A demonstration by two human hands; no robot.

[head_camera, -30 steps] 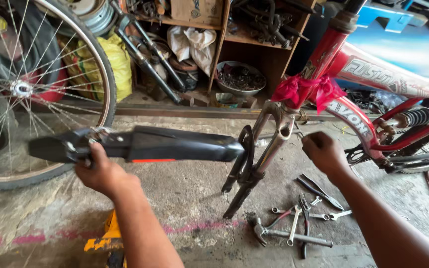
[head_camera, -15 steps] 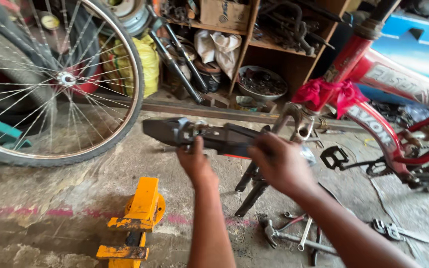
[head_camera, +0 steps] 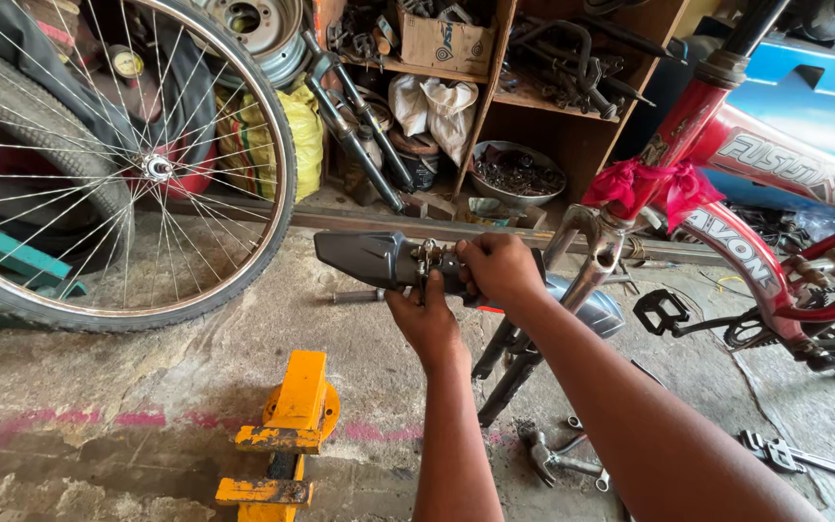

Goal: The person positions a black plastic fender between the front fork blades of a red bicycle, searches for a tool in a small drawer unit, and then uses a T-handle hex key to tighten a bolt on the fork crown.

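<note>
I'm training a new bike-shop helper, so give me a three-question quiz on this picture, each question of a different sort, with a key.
1. True or false: both hands are on the dark grey mudguard.
2. Which thing stands on the floor nearest the camera? A) a green bucket B) a yellow-orange stand C) a blue stool
3. Fill in: the red bicycle frame has a red ____ tied around it near the top of the fork.

Key
1. True: the left hand grips from below and the right hand from above, at the metal bracket.
2. B
3. Ribbon
</note>
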